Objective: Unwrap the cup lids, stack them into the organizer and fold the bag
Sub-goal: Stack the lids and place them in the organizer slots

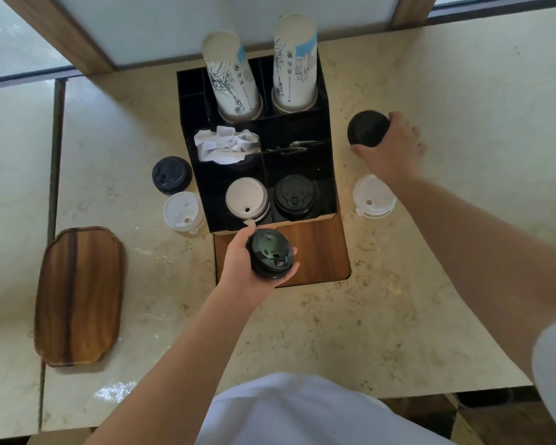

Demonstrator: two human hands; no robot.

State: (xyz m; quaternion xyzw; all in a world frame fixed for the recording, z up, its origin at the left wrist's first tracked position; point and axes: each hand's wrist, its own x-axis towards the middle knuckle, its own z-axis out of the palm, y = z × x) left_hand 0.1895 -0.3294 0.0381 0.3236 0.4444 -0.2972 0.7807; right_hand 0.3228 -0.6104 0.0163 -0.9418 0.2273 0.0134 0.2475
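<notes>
Just below the centre of the frame, the left hand (pixel 241 268) holds a stack of glossy black plastic cup lids (pixel 269 254), fingers clamped around its sides; the top lid shows a raised dome and a small sip flap. It hangs over the wooden base (pixel 318 252) in front of the black compartmented organizer (pixel 329 187). At the right of the frame, the right hand (pixel 390 147) grips a second black lid stack (pixel 368 128), matte and rounded, fingers wrapped on its far side; whether it touches the pale marble table (pixel 334 332) is hard to tell. The organizer's front compartments hold a white lid stack (pixel 246 198) and a black lid stack (pixel 295 196); behind them sit crumpled white paper (pixel 225 144) and two tall printed paper cup stacks (pixel 235 81). Loose on the table lie a black lid (pixel 171 175) and a white lid (pixel 183 211) to the left, and a translucent white lid (pixel 373 195) to the right. A crumpled clear plastic bag (pixel 115 390) lies at lower left, near a wooden tray (pixel 79 295).
</notes>
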